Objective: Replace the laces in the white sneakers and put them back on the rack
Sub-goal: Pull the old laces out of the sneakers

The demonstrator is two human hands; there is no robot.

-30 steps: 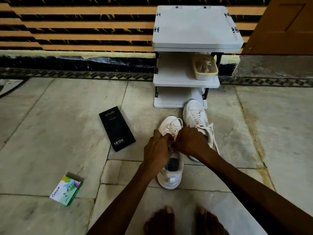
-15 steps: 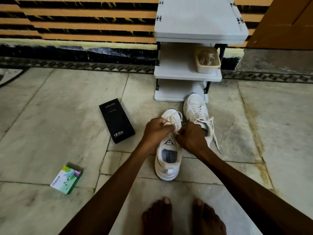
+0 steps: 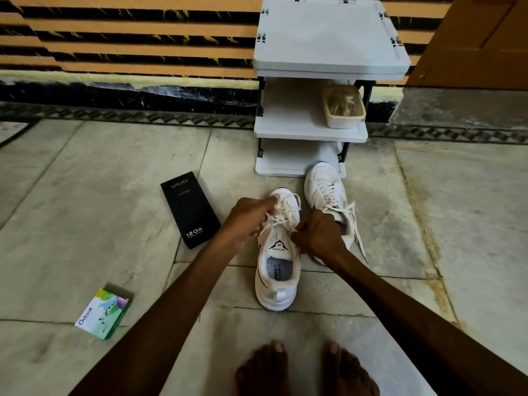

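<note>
The near sneaker lies on the floor, toe toward the rack. The left hand and right hand both pinch its lace with curled fingers. The right hand partly hides the second sneaker, whose toe is at the rack's bottom shelf. A black box and a green carton lie to the left, and a tub sits on the middle shelf.

Black vivo box on floor; green Odonil box apart; beige tub.

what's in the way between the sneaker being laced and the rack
Only the second sneaker, right of the near sneaker, toe at the right end of the rack. Straight ahead, toward its left part, nothing visible.
</note>
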